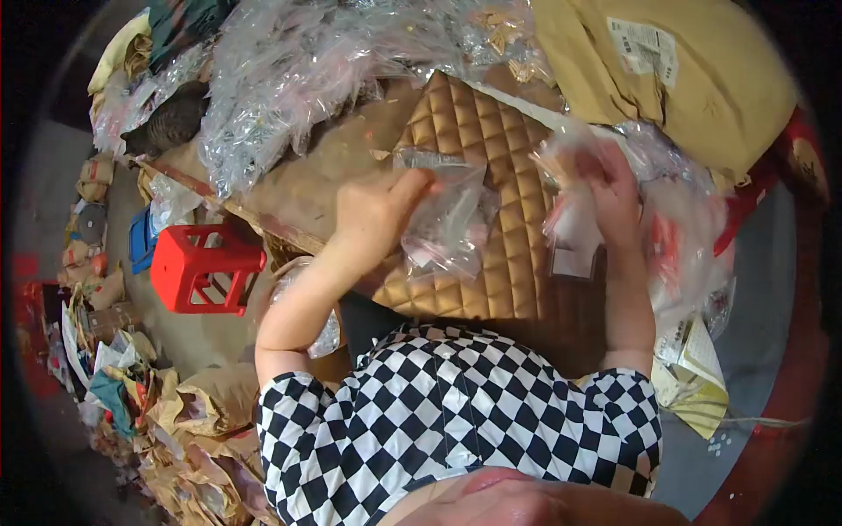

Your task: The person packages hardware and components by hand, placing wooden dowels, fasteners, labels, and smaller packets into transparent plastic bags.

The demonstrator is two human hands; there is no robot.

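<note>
My left hand (381, 210) is closed, its thumb and fingers pinching the top of a clear plastic bag (447, 219). Small pinkish-white contents show low in that bag, too unclear to name. On the right, my right hand (610, 188) is smeared by motion, its fingers curled on clear plastic packaging (557, 171). Below these fingers is a whitish packet (576, 237) with a dark lower edge; whether it is held or lying there I cannot tell. Under both hands lies a gold-brown quilted mat (504, 272).
A big heap of clear plastic bags (298, 79) covers the table's far side. A large tan sack (702, 79) stands far right, more bags (675, 237) below it. At left are a red stool (197, 267), a blue stool (141, 241), a cat (171, 121) and paper sacks (219, 399).
</note>
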